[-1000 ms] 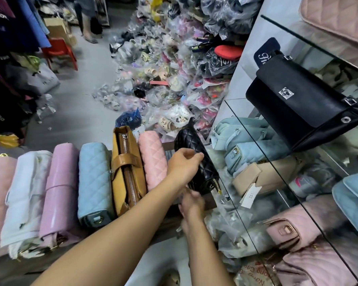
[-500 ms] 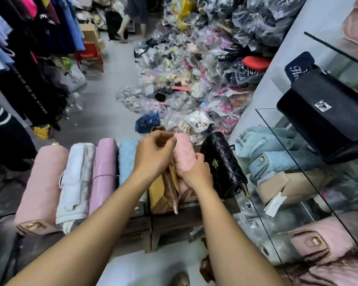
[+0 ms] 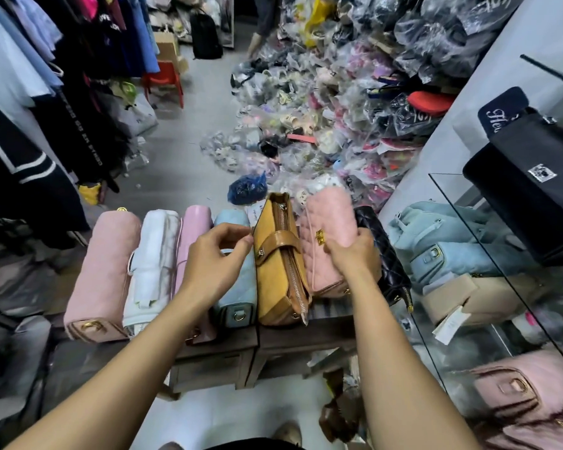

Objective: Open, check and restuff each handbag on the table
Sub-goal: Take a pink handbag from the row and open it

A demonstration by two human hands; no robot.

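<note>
Several handbags stand in a row on a low wooden table [image 3: 306, 336]. From the left: a pink quilted bag [image 3: 101, 271], a white bag [image 3: 153, 261], a glossy pink bag [image 3: 192, 235], a light blue quilted bag [image 3: 238, 300], a mustard bag [image 3: 280, 264] with its zip on top, a pink quilted bag [image 3: 325, 222] and a black quilted bag [image 3: 390, 271]. My left hand [image 3: 215, 258] lies over the blue bag, its fingertips at the mustard bag's left side. My right hand [image 3: 351, 254] grips the right-hand pink quilted bag from above.
A glass display case [image 3: 501, 287] stands on the right with blue, beige and pink bags inside and a black bag [image 3: 533, 186] on top. Plastic-wrapped shoes [image 3: 338, 108] are heaped on the floor beyond. Clothes [image 3: 46, 92] hang at the left. Another person's arm [image 3: 257, 37] reaches down far back.
Both hands left the black bag and moved left. My right hand now grips the pink quilted bag, and my left hand has come to the mustard bag's left side. The view shifted left.
</note>
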